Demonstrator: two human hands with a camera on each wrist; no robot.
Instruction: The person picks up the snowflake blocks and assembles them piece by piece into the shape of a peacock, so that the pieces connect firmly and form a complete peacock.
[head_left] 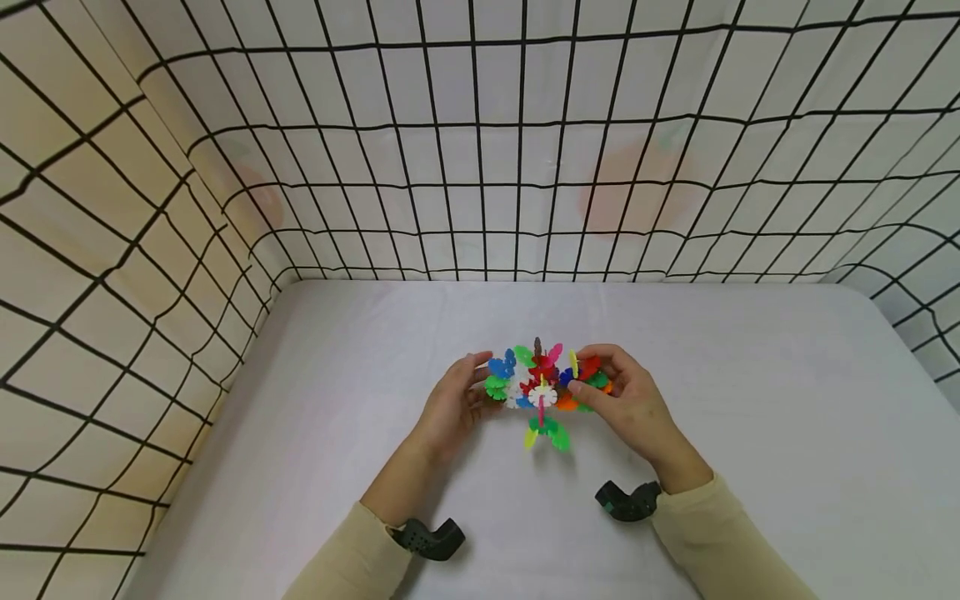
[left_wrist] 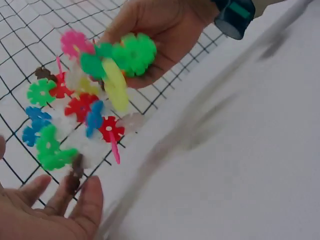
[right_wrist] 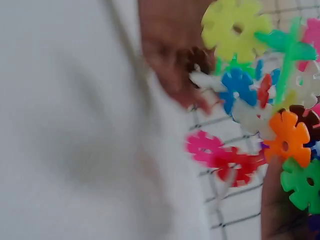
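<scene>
A colourful cluster of interlocking plastic snowflake discs (head_left: 542, 395) is held up above the white table, its pieces green, blue, red, white, orange, yellow and pink. My right hand (head_left: 626, 398) grips its right side, thumb in front; in the left wrist view the right hand (left_wrist: 162, 37) is behind green and yellow discs. At the cluster's left side is my left hand (head_left: 453, 404), fingers loosely bent. The left wrist view shows the left hand's fingers (left_wrist: 90, 200) spread near a brown disc (left_wrist: 76, 172); whether they touch it I cannot tell. An orange disc (right_wrist: 287, 140) lies near the right thumb.
White cloth covers the table (head_left: 337, 333). Black wire mesh (head_left: 480, 150) rises at the back and sides, with pale wall behind it. Each wrist carries a dark camera (head_left: 431, 540) at the sleeve cuff.
</scene>
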